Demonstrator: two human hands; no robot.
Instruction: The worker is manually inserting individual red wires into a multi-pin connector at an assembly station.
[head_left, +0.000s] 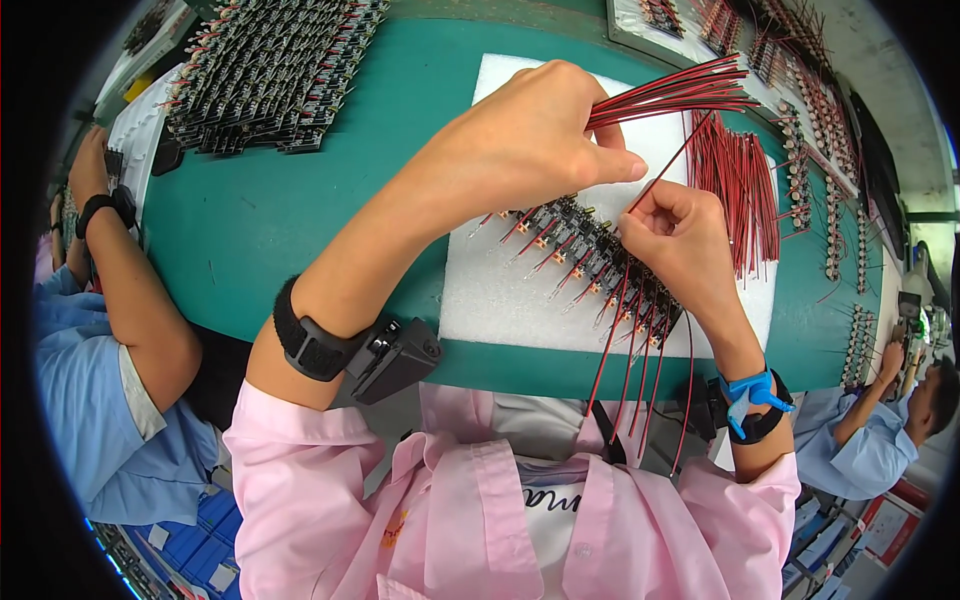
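- Edges: the white foam pad [490, 315] reaches past the fingers of both hands to left and right; its near edge lies below them, just inside the front edge of the green tabletop [250, 220].
- Room: to the left of the left fingers, green surface spans between pad and stacked circuit boards [280, 75].
- Left hand [550, 130]: fingers closed around a bundle of red and black wires [675, 97], ends fanning rightward; thumb extended.
- Right hand [685, 240]: thumb and forefinger pinched together on a single wire [672, 170].
- Obstructions: the row of boards [575, 245] sits directly below the left fingers, partly behind the right; a wire pile [735, 195] lies just beyond the right knuckles.
- Materials: foam grainy, matte; wires thin, flexible, several drooping over the front edge.
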